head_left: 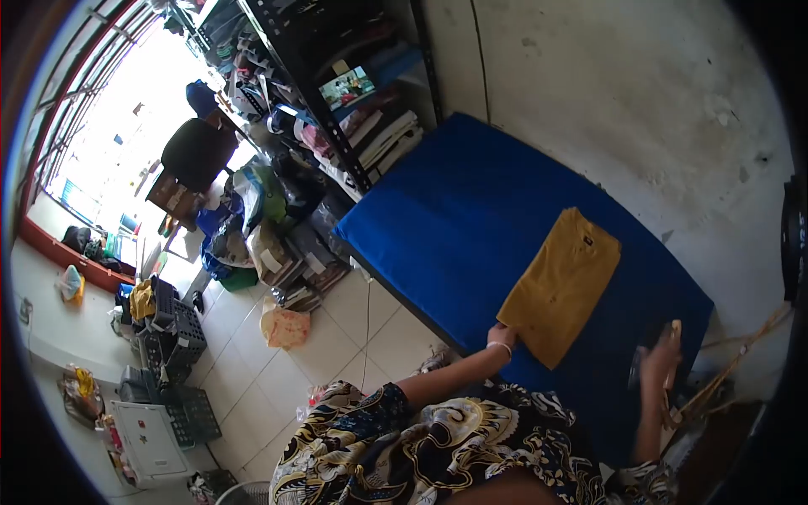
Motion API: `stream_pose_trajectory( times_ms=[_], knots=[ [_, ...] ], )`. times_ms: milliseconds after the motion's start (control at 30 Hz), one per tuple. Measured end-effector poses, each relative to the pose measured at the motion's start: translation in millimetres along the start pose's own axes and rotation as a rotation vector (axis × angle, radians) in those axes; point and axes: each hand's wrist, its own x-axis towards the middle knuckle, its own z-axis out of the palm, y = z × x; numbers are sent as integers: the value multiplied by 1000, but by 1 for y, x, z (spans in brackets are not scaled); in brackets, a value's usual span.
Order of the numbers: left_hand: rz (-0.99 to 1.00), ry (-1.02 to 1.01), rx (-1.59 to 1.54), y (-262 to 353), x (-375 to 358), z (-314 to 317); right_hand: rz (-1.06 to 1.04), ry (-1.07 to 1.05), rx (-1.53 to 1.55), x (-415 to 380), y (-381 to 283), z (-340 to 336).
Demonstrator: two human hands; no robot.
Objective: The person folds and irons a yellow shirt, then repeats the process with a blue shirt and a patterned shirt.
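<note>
On blue pad [438, 210], locate folded shirt [566, 282], right of centre: likely light, soft. Hold near-left corner, beside left hand [501, 337]; finger pinch unclear. Note right hand [660, 364] curled round blurred object [676, 326].

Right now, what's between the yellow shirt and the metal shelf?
In the head view, only a bare stretch of blue cover lies between the shirt and the shelf.
</note>
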Motion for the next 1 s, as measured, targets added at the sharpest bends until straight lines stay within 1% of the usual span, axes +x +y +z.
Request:
stream_pose_trajectory(
  times_ms=[33, 67, 100, 167, 200, 267, 300, 333, 367, 400, 433, 467, 500, 533, 567, 600, 633, 667, 733, 767, 800, 833, 867, 900, 933, 967, 1000],
  knots=[
    [101, -62, 39, 8, -10, 4, -35, -79, 245, -8, -38, -6],
    [199, -123, 81, 17, -20, 5, -225, -172, 384, -15, -82, -31],
    [195, -128, 84, 27, -25, 7, -414, -270, 520, -18, -127, -57],
    [140, -321, 37, 59, -28, 12, -479, -270, 478, -17, -197, -92],
    [137, -327, 38, 75, -31, 11, -474, -271, 473, -2, -211, -82],
    [412, -543, -204, 110, -35, 7, -373, -263, 531, 34, -237, -53],
    [410, -548, -205, 130, -37, 1, -421, -212, 451, 53, -253, -82],
    [475, -491, -165, 151, -40, -10, -467, -159, 371, 73, -263, -119],
    [540, -435, -121, 166, -40, -20, -409, -252, 553, 92, -267, -137],
    [549, -399, 25, 171, -29, -30, -348, -347, 735, 106, -268, -155],
    [547, -404, 26, 172, -15, -42, -250, -443, 904, 117, -267, -185],
    [424, -346, 276, 170, -2, -54, -149, -540, 1071, 122, -265, -212],
    [297, -283, 523, 171, 4, -65, -146, -540, 1068, 122, -259, -227],
    [106, -416, 412, 179, 2, -80, -113, -477, 1321, 120, -252, -238],
    [70, -585, 293, 188, 3, -96, -77, -400, 1573, 119, -248, -242],
    [33, -752, 174, 198, 6, -112, -72, -391, 1574, 114, -246, -239],
    [132, -577, 153, 216, -13, -122, 41, -384, 1669, 106, -243, -235],
    [187, -607, 149, 229, -10, -135, 159, -378, 1759, 96, -236, -229],
    [325, -623, 171, 255, -13, -152, 307, -450, 1704, 76, -217, -184],
    [312, -624, 175, 262, 1, -157, 344, -461, 1624, 61, -214, -155],
    [517, -472, 572, 266, 27, -163, 381, -473, 1544, 45, -211, -120],
    [712, -303, 970, 264, 44, -168, 432, -585, 1599, 27, -203, -75],
    [697, -309, 980, 257, 50, -169, 485, -699, 1654, 5, -192, -24],
    [687, -29, 1177, 251, 56, -165, 472, -534, 1330, -31, -180, 43],
    [677, 263, 1355, 251, 60, -158, 444, -366, 1008, -53, -174, 86],
    [682, 262, 1360, 253, 63, -151, 449, -363, 1011, -55, -183, 78],
    [879, 237, 1386, 256, 65, -144, 376, -323, 929, -57, -204, 50]
  ],
)
